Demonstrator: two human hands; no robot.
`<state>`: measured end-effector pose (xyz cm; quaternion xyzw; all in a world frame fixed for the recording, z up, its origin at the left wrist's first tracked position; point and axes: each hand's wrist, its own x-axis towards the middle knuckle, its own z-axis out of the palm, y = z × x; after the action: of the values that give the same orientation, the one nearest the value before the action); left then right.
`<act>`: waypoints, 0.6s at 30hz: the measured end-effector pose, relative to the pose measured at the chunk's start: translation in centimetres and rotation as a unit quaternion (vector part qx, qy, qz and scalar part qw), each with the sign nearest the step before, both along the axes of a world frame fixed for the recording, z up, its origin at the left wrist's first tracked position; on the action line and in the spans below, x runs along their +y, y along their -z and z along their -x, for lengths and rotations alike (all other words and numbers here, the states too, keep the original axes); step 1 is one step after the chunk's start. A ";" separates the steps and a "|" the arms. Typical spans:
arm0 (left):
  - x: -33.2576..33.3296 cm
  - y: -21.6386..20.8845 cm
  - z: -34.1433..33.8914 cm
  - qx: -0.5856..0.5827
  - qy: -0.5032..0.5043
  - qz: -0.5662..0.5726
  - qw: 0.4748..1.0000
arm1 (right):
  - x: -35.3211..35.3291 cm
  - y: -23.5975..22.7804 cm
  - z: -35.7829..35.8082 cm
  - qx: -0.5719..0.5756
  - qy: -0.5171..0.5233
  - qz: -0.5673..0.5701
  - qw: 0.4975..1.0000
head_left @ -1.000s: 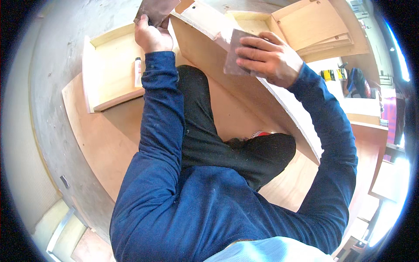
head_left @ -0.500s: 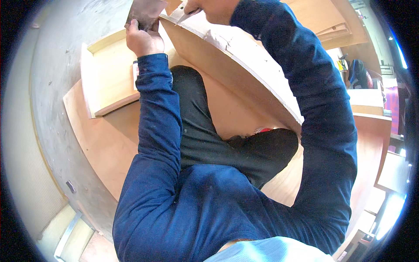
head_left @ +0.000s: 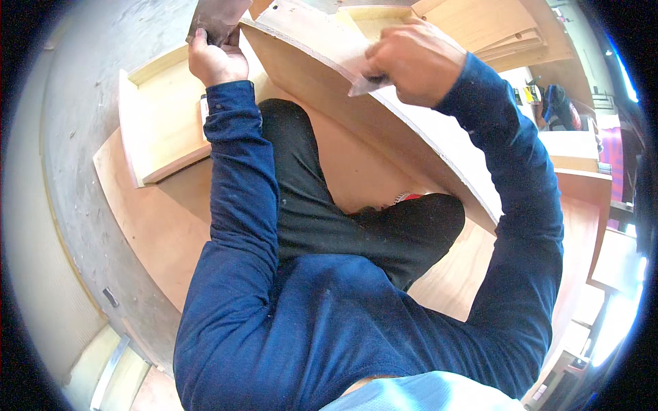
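Observation:
At the upper left, my left hand (head_left: 216,63) grips a flat greyish-brown rectangular plate (head_left: 218,17), whose top runs out of the picture. My right hand (head_left: 418,61) is closed around a scraper, its handle hidden in the fist. The scraper's thin, light blade (head_left: 364,85) points down and left, at the upper edge of a wooden panel (head_left: 329,92). Whether the blade touches that edge I cannot tell. Pale and white, the panel's upper surface (head_left: 449,140) stretches diagonally below my right forearm.
A shallow pale wooden tray-like box (head_left: 137,168) lies left of my left forearm, on a reddish board (head_left: 147,233). Stacked wooden boards (head_left: 480,31) are at the upper right, near a dark shoe-like object (head_left: 563,109). My folded legs (head_left: 295,164) sit close to the panel.
My right hand has moved right and nearer to me along the panel with the scraper. My left hand and its plate have shifted slightly left.

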<state>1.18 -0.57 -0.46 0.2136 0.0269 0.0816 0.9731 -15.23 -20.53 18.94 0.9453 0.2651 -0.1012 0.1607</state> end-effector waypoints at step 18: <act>-4.0 -9.4 13.3 -0.038 0.180 -0.182 0.966 | -3.4 1.8 6.8 -0.145 0.199 -0.564 0.788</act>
<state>-12.11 -4.52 8.98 0.3854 -0.0646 -0.0837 0.9167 -22.01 -23.95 17.12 0.9031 0.0546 0.1751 -0.3884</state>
